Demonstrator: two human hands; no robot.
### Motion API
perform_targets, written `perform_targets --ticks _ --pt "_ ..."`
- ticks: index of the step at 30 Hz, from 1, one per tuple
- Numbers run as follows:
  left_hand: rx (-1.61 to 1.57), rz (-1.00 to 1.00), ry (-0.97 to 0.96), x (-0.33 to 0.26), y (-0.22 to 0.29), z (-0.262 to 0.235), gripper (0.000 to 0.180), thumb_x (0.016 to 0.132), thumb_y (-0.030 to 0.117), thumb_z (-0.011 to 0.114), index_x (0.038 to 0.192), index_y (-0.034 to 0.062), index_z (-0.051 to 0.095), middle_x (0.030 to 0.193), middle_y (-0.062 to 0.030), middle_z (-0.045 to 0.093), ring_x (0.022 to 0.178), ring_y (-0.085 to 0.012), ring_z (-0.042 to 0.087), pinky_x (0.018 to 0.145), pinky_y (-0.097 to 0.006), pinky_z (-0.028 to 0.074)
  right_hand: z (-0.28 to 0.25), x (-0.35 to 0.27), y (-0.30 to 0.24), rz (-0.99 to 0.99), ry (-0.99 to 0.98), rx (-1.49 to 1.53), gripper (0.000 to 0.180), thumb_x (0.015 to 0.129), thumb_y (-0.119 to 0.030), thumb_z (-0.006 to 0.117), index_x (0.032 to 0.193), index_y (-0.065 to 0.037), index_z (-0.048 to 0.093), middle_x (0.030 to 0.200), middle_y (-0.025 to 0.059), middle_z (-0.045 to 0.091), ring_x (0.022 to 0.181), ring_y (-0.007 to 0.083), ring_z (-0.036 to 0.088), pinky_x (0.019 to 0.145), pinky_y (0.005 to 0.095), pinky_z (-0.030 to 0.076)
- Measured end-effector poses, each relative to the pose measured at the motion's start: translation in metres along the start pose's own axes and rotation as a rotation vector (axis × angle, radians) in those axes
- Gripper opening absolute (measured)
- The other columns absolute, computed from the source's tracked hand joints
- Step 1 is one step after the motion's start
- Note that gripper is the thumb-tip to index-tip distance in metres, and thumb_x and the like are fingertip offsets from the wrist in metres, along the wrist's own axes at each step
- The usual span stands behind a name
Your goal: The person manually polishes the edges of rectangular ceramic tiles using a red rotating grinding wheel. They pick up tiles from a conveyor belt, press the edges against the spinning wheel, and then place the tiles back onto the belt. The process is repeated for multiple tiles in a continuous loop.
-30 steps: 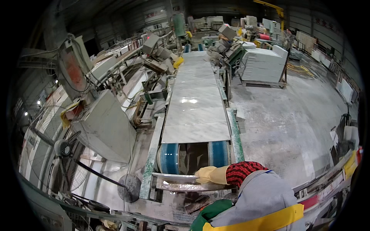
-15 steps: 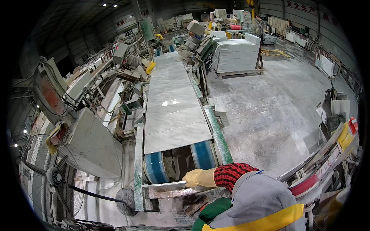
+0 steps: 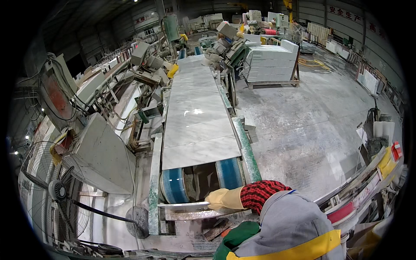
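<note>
My right hand (image 3: 223, 199), in a yellow rubber glove with a red plaid cuff and grey sleeve, lies on a metal crossbar (image 3: 190, 210) at the near end of a conveyor line. Whether its fingers grip the bar I cannot tell. Just beyond it are two blue rollers (image 3: 175, 184) with a dark gap between them. A long grey-white marble slab (image 3: 197, 117) lies on the line above the rollers, its near edge a short way from my hand. My left hand is out of sight; something green (image 3: 236, 236) shows below my arm.
Machine housings, cables and a large fan (image 3: 56, 190) crowd the left side. A stack of white slabs on a pallet (image 3: 271, 63) stands at the back right. Wet concrete floor (image 3: 312, 125) spreads to the right, with racks and clutter (image 3: 377, 173) along the right edge.
The view has shifted a little with my head. My right hand stays on the crossbar, and the slab keeps about the same place on the line.
</note>
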State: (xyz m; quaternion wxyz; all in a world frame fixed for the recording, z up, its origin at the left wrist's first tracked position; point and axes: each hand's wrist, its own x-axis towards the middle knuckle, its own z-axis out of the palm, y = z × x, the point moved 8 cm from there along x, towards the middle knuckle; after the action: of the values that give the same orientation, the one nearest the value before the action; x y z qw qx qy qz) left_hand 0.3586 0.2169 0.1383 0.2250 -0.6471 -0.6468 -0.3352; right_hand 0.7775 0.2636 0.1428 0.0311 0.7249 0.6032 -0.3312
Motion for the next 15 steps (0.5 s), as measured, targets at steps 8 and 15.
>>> perform_targets --ticks 8,15 --pt "0.002 -0.009 -0.021 0.002 -0.001 0.002 0.033 0.104 0.026 0.047 0.113 0.0009 0.066 0.103 -0.022 0.066 0.094 -0.0394 0.063 0.083 -0.048 0.05 0.0 -0.001 0.002 0.011 0.008 0.003 0.04 0.092 -0.032 0.05 0.121 -0.013 0.068 0.115 0.0176 0.071 0.108 0.0372 0.068 0.09 0.0495 0.054" --pt "-0.005 -0.003 -0.033 0.003 -0.002 0.003 0.033 0.103 0.026 0.047 0.113 0.0009 0.066 0.102 -0.0219 0.066 0.094 -0.0393 0.063 0.082 -0.048 0.05 0.004 0.004 0.003 -0.003 0.017 0.0 0.039 0.091 -0.032 0.051 0.119 -0.012 0.069 0.113 0.0186 0.072 0.106 0.0378 0.069 0.089 0.0497 0.054"
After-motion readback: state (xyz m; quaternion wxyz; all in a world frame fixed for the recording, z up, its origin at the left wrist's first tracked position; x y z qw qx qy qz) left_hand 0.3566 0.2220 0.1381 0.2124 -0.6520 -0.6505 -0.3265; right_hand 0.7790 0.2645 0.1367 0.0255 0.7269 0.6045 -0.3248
